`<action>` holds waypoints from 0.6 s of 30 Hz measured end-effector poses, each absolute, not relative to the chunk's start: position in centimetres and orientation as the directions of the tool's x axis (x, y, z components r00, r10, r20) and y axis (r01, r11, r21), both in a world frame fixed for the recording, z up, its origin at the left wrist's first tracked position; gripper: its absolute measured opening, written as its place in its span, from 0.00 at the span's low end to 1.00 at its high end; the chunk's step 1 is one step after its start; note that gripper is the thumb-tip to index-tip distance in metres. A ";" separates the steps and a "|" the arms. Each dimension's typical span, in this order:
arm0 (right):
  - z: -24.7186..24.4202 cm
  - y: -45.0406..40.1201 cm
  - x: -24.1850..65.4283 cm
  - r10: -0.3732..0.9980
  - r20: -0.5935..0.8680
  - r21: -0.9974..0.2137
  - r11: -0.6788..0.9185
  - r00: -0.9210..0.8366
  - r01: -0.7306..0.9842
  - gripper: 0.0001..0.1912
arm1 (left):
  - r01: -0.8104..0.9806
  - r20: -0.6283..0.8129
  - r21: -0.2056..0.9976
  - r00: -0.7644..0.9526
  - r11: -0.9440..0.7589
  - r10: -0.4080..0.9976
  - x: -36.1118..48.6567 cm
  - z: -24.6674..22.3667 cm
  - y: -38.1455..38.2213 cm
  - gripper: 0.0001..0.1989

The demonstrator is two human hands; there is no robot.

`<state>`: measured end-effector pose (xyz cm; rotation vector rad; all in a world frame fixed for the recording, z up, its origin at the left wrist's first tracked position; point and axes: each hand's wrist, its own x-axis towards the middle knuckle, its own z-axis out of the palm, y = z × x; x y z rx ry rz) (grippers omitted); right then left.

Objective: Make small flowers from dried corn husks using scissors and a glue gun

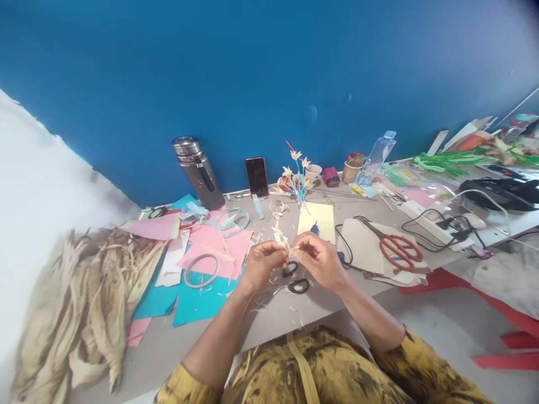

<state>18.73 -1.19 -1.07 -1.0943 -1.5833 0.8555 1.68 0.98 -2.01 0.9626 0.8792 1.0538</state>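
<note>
Between the fingertips of my left hand point(264, 262) and my right hand point(322, 259) is a small pale husk flower point(286, 243). Both hands are closed in a pinch, meeting above the table, and the fingers hide part of the piece. Just below them lie black-handled scissors point(298, 286), their blades hard to make out. Loose pale husk pieces point(278, 212) are scattered beyond my hands. Behind a yellow paper sheet point(324, 216), several finished-looking husk flowers point(296, 155) stand on blue stems. A blue-tipped object point(315, 228), partly hidden, sits by my right hand.
Dried husks point(90, 314) heap at the left, beside pink and teal paper sheets point(197, 306) and a tape roll point(202, 270). A steel flask point(197, 174) and phone point(256, 175) stand by the wall. Red-handled scissors point(400, 251), a power strip point(433, 224) and a plastic bottle point(379, 157) are rightward.
</note>
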 end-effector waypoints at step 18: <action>-1.8 -0.9 18.0 0.872 0.483 -0.791 0.475 -0.085 0.386 0.05 | -0.121 -0.053 0.989 0.203 0.079 0.978 1.9 -0.9 0.4 0.06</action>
